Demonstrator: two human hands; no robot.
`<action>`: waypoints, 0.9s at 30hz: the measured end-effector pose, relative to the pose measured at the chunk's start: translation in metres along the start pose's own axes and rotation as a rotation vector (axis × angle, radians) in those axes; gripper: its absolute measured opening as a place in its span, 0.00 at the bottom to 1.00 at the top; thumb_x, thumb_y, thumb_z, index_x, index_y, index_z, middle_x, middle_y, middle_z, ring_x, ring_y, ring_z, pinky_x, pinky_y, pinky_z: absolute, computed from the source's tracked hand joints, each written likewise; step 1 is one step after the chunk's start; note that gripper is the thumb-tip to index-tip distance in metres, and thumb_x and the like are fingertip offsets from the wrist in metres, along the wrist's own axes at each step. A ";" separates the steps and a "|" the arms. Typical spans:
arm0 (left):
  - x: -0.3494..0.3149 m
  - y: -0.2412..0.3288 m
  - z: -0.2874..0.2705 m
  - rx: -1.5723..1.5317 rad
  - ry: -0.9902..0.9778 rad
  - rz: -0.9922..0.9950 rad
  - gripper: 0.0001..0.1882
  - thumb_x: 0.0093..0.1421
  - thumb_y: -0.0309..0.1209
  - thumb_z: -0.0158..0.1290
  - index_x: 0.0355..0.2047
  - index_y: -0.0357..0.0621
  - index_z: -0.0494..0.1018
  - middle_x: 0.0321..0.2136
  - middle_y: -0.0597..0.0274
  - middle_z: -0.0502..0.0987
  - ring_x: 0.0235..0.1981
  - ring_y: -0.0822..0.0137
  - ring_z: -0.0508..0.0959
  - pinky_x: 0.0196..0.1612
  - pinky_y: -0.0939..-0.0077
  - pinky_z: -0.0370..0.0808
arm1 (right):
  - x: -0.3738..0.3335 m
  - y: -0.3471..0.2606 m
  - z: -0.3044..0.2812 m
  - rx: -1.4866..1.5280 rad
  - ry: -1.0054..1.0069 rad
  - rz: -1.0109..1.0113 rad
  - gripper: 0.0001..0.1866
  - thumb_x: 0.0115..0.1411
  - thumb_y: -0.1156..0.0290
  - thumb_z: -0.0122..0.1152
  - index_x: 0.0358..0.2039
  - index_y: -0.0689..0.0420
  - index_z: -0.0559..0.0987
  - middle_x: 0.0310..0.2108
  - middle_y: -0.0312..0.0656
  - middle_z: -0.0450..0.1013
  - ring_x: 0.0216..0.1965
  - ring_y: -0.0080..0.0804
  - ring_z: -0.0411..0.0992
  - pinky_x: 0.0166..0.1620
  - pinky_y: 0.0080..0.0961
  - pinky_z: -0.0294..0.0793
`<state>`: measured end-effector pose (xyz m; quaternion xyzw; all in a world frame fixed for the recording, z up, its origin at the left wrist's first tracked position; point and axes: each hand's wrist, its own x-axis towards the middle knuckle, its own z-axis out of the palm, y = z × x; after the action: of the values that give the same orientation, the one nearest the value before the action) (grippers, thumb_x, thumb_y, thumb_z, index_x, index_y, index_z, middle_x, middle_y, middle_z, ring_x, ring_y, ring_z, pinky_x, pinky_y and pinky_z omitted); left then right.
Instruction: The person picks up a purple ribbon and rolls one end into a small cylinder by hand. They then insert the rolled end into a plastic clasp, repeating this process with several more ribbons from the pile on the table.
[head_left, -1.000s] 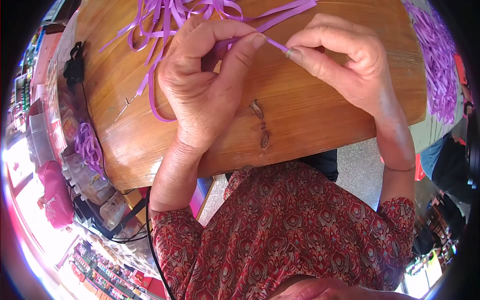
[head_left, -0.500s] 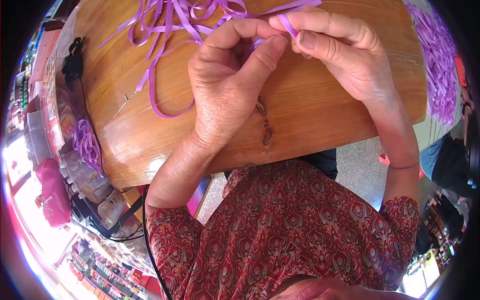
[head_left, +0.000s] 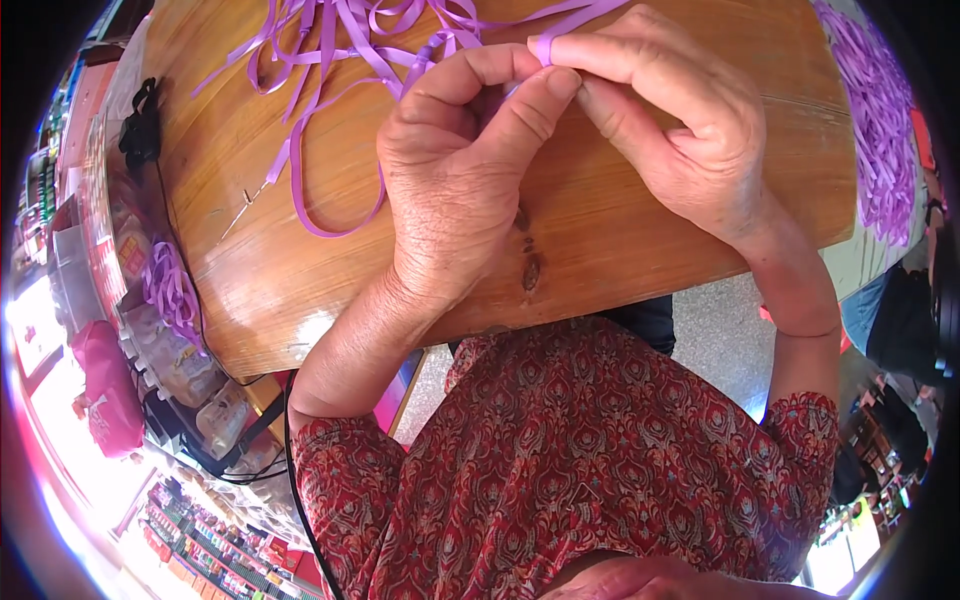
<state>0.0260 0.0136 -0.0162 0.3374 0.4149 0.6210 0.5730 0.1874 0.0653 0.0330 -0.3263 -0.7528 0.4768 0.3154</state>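
Left hand (head_left: 450,165): pinching purple ribbon (head_left: 544,50) between thumb and forefinger. Right hand (head_left: 685,120): gripping the same ribbon, which is crossing its forefinger tip; its thumb tip is hiding behind the left thumb. Loose ribbons (head_left: 356,32): lying left of and beyond the grip, running out of view. Thin metal tool (head_left: 243,211): lying left of the grip, its details blurring.

A knotty wooden desk (head_left: 640,230) stands over a speckled grey floor (head_left: 720,310), a pale table (head_left: 866,274) beside its right edge; stocked shelves (head_left: 220,540) fill the lower left, and white light (head_left: 38,325) glares at far left and lower right, shining off the desk's near left corner
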 end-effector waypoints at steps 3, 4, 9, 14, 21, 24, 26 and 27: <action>0.001 0.000 -0.001 -0.057 -0.019 -0.021 0.07 0.55 0.21 0.56 0.35 0.37 0.74 0.30 0.68 0.76 0.33 0.81 0.73 0.37 0.89 0.69 | 0.000 0.005 0.001 0.100 -0.016 0.057 0.13 0.56 0.81 0.57 0.43 0.62 0.75 0.37 0.43 0.74 0.41 0.30 0.72 0.45 0.21 0.71; 0.001 0.000 -0.003 -0.055 -0.017 -0.024 0.07 0.55 0.21 0.56 0.35 0.37 0.74 0.30 0.68 0.76 0.33 0.81 0.73 0.37 0.89 0.69 | 0.000 0.008 0.002 0.134 -0.021 0.076 0.12 0.56 0.81 0.56 0.43 0.62 0.75 0.37 0.43 0.74 0.41 0.29 0.72 0.45 0.21 0.70; 0.000 0.009 -0.006 -0.209 -0.106 -0.123 0.06 0.57 0.21 0.54 0.35 0.36 0.74 0.33 0.64 0.77 0.36 0.78 0.73 0.43 0.86 0.69 | 0.002 0.017 0.004 0.281 -0.043 0.156 0.11 0.58 0.79 0.56 0.42 0.63 0.74 0.37 0.41 0.74 0.42 0.25 0.71 0.46 0.20 0.70; 0.003 0.008 -0.010 -0.187 -0.160 -0.115 0.06 0.57 0.21 0.52 0.36 0.36 0.74 0.34 0.63 0.77 0.37 0.77 0.74 0.44 0.85 0.68 | 0.033 0.067 0.011 0.411 -0.164 -0.879 0.11 0.58 0.80 0.55 0.43 0.64 0.75 0.40 0.43 0.73 0.44 0.26 0.70 0.49 0.21 0.69; 0.000 0.009 -0.004 -0.111 -0.101 -0.087 0.05 0.57 0.21 0.53 0.35 0.36 0.74 0.32 0.64 0.77 0.34 0.79 0.73 0.41 0.87 0.69 | 0.031 0.071 0.015 0.355 -0.081 -0.873 0.13 0.56 0.82 0.55 0.43 0.62 0.76 0.41 0.43 0.73 0.45 0.30 0.71 0.49 0.22 0.70; 0.000 0.010 0.000 0.166 -0.022 -0.064 0.05 0.57 0.23 0.55 0.34 0.35 0.74 0.28 0.67 0.76 0.29 0.81 0.72 0.33 0.89 0.68 | 0.038 0.075 0.018 0.144 0.097 -1.036 0.15 0.53 0.83 0.56 0.43 0.62 0.76 0.39 0.43 0.73 0.42 0.31 0.71 0.45 0.23 0.70; 0.002 0.013 -0.001 0.210 -0.027 -0.108 0.05 0.56 0.23 0.56 0.33 0.35 0.74 0.26 0.68 0.75 0.27 0.82 0.71 0.30 0.90 0.67 | 0.045 0.079 0.019 -0.077 0.277 -1.186 0.16 0.51 0.83 0.58 0.43 0.62 0.76 0.37 0.43 0.73 0.39 0.33 0.71 0.42 0.24 0.71; 0.004 0.014 -0.001 0.253 -0.031 -0.151 0.05 0.56 0.24 0.56 0.33 0.35 0.74 0.24 0.70 0.74 0.24 0.84 0.69 0.27 0.90 0.65 | 0.047 0.081 0.019 -0.193 0.367 -1.255 0.17 0.49 0.84 0.59 0.42 0.62 0.76 0.36 0.43 0.73 0.38 0.34 0.71 0.41 0.25 0.71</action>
<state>0.0188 0.0170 -0.0040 0.3843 0.5052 0.5138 0.5772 0.1604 0.1200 -0.0407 0.0715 -0.7736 0.0697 0.6258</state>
